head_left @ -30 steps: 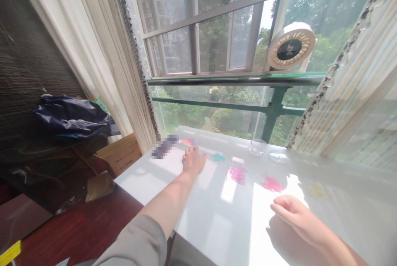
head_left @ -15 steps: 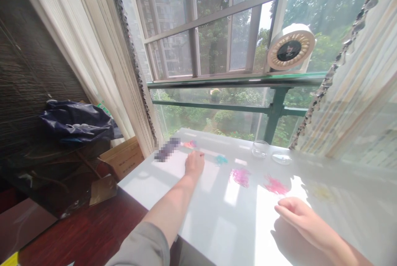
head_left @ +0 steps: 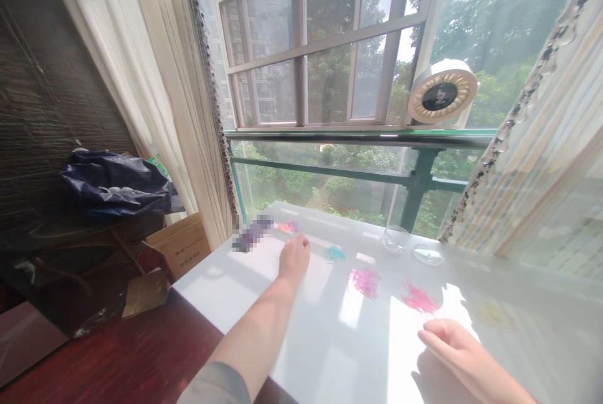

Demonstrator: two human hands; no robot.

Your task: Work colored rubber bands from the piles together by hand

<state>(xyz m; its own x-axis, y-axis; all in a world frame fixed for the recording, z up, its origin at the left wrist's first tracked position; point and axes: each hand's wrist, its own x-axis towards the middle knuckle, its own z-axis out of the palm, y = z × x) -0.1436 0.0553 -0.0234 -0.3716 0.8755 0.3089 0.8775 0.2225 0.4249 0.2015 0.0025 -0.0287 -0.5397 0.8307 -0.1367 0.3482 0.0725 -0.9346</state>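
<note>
I see the right hand [head_left: 451, 342] curled near the pink pile [head_left: 420, 298]; grip unclear. Yellow pile [head_left: 492, 311], magenta pile [head_left: 364, 283], then left hand [head_left: 294, 257], fingers curled, contents hidden; teal pile [head_left: 336, 253] beside it. Single-colour piles look separated. Just beyond, mixed-colour bunch [head_left: 288, 227] looks unsplit; long axis crosswise, no evident pointing end.

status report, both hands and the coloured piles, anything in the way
Left hand curled near teal pile, contents hidden. Right hand curled near red pile, contents hidden. Magenta pile between hands; clear cup beyond red pile.
</note>
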